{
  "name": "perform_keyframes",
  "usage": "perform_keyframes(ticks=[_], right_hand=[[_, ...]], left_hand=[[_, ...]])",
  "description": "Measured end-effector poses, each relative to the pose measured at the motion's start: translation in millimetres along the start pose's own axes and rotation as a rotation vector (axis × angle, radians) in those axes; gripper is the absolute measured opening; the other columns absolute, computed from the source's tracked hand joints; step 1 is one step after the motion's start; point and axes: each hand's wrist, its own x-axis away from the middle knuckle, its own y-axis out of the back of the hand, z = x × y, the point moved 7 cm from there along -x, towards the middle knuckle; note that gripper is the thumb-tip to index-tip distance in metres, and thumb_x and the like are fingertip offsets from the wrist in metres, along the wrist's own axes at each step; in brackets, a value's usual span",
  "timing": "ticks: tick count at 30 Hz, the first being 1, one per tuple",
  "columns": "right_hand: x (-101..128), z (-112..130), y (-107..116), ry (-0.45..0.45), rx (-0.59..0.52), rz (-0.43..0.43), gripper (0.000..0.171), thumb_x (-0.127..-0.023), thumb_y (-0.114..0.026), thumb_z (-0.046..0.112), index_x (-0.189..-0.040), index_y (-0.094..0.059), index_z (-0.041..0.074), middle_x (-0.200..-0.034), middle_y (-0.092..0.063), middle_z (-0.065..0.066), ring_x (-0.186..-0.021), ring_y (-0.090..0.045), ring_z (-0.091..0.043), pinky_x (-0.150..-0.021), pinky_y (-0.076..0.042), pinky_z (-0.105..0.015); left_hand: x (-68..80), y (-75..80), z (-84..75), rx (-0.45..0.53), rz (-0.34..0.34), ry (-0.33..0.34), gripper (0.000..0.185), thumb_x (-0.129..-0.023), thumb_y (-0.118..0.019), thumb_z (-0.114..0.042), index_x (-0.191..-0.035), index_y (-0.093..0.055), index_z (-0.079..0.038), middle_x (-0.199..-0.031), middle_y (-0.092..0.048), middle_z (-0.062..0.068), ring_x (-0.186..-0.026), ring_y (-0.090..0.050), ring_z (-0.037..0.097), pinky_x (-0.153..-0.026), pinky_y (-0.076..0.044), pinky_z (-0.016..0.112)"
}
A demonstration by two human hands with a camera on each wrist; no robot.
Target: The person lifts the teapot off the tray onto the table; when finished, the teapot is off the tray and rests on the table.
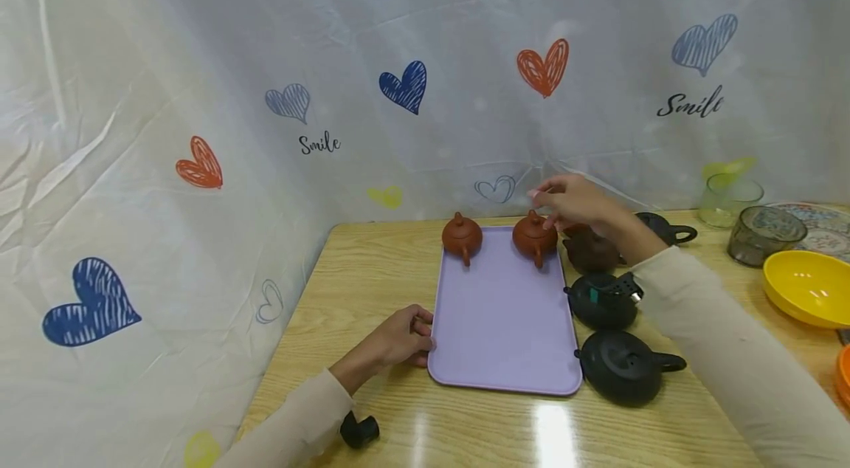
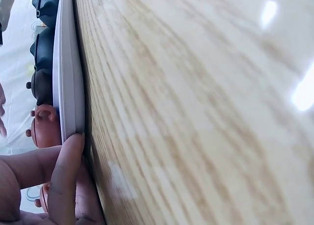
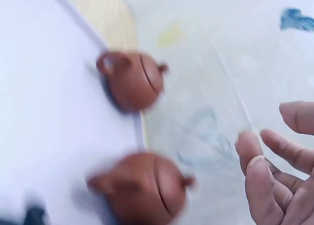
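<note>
A lilac tray (image 1: 505,320) lies on the wooden table (image 1: 372,261). Two red-brown teapots stand at its far edge, one on the left (image 1: 462,235) and one on the right (image 1: 534,235). My right hand (image 1: 567,202) hovers just above and to the right of the right teapot (image 3: 142,188), its fingers (image 3: 260,171) spread and holding nothing. This blurred right wrist view also shows the left teapot (image 3: 132,80). My left hand (image 1: 401,339) holds the tray's near left rim (image 2: 68,77), with a finger (image 2: 66,181) laid along it.
Beside the tray's right side sit a dark brown teapot (image 1: 591,252) and three black ones (image 1: 600,300) (image 1: 624,366) (image 1: 664,228). Far right hold a yellow bowl (image 1: 803,287), a grey glass bowl (image 1: 764,233), a glass cup (image 1: 727,201). A heart-print curtain (image 1: 199,121) closes the back and left.
</note>
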Motion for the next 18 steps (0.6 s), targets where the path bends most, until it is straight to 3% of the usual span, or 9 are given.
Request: perform_keyframes(ticks=[8,18], right_hand=[[-17.8,2.4,-62.7,-0.094,-0.225,0.036,0.039,-0.099,-0.056,0.024,-0.13,-0.059,0.001,-0.132,-0.061,-0.02,-0.069,-0.066,-0.01,-0.06,-0.055,-0.02],[-23.6,-16.2,-131.8,-0.211,-0.264,0.059,0.04,-0.1,-0.058,0.03,-0.128,-0.058,0.001,-0.131,-0.06,-0.021,-0.074,-0.066,-0.014,-0.068,-0.056,-0.026]], left_hand=[[-1.3,-0.9,-2.3,0.007,-0.001,0.004,0.04,-0.091,-0.066,0.001,-0.128,-0.05,0.003,-0.104,-0.055,0.014,-0.079,-0.065,0.021,-0.069,-0.063,0.033],[-1.9,1.6,-0.5,0.021,0.006,0.004,0.038,-0.091,-0.065,0.003,-0.126,-0.05,0.005,-0.1,-0.055,0.014,-0.076,-0.064,0.02,-0.068,-0.063,0.033]])
